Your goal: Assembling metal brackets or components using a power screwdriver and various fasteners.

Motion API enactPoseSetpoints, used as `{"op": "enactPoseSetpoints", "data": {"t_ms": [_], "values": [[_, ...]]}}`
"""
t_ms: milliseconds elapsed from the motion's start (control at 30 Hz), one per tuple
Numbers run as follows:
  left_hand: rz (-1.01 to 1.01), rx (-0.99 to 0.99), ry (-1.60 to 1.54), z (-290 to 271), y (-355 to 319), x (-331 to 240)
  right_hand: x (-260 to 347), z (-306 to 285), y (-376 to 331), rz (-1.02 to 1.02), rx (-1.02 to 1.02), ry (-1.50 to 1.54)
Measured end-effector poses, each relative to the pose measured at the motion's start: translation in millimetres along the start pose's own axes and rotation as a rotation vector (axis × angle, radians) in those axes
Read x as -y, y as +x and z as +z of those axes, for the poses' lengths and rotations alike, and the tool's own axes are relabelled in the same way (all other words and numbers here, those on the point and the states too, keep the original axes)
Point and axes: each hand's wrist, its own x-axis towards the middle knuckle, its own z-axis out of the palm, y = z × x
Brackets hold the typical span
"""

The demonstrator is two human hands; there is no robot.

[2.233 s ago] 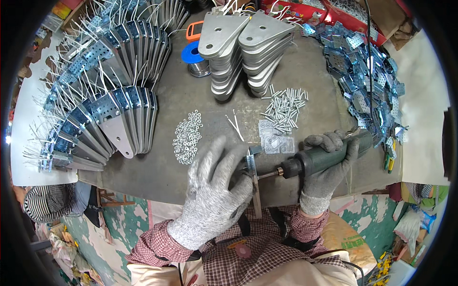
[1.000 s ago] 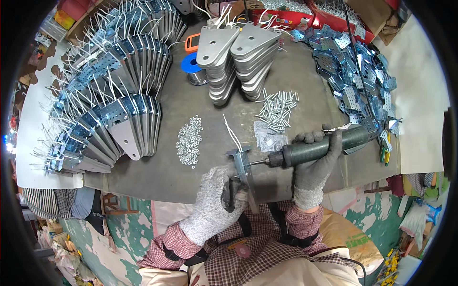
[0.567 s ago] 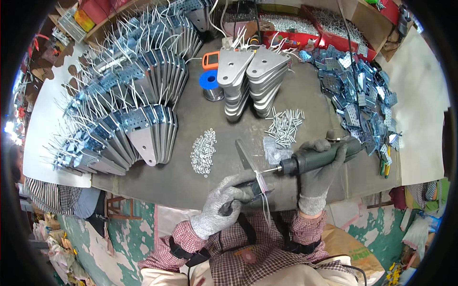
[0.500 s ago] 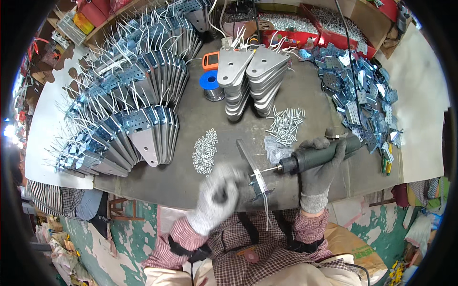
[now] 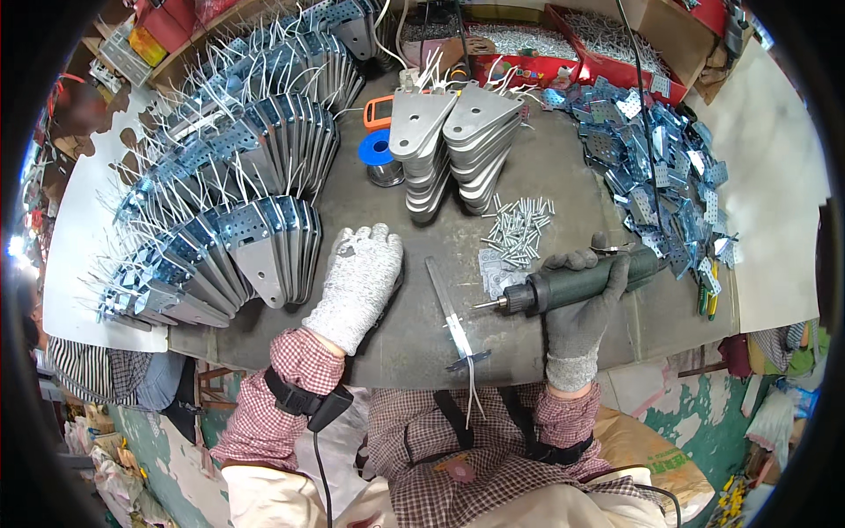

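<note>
My right hand [image 5: 581, 321], in a grey glove, is wrapped round a dark electric screwdriver [image 5: 576, 289], its bit pointing left. Just left of the bit, a grey metal plate [image 5: 444, 299] stands edge-on near the bench's front edge, with a bracket and white wires at its near end; neither hand touches it. My left hand [image 5: 361, 286], in a light grey knit glove, is back up over the place of the small nuts and covers them. Its fingers look curled, with the tips hidden. Loose screws [image 5: 519, 229] lie beyond the screwdriver.
Rows of wired grey plates with blue brackets [image 5: 255, 224] fill the left side. Two stacks of plates [image 5: 484, 132], a solder spool [image 5: 380, 154] and an orange-framed device [image 5: 378, 112] stand at the back. Loose blue brackets [image 5: 651, 158] are heaped right, beside a hanging cable [image 5: 647, 106].
My left hand has moved left and away from me, off the plate onto the nuts. The screwdriver bit has parted from the plate, which has shifted slightly left.
</note>
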Motion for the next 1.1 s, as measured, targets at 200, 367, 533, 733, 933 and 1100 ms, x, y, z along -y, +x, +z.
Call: {"op": "enactPoseSetpoints", "data": {"t_ms": [200, 367, 533, 733, 933, 1100], "values": [[0.022, -0.054, -0.002, 3.2, -7.0, 5.9, 2.1, -1.2, -0.4, 0.046, 0.046, 0.068], [0.004, -0.13, -0.059, 5.8, -5.2, 8.7, -1.7, -0.1, -0.8, 0.105, 0.106, 0.089], [-0.193, -0.24, -0.592, -17.0, -33.4, -26.9, -0.6, -1.3, 3.3, 0.066, 0.085, 0.019], [-0.136, -0.428, -1.343, -9.6, -70.8, -73.2, -2.9, -1.8, 0.5, 0.087, 0.084, 0.041], [-0.194, -0.445, -1.258, -3.2, -72.3, -81.3, -2.1, -1.6, -1.1, 0.119, 0.095, 0.104], [-0.125, -0.505, -1.203, -3.6, -66.1, -82.6, -3.4, 2.5, -3.8, 0.111, 0.039, 0.113]]}}
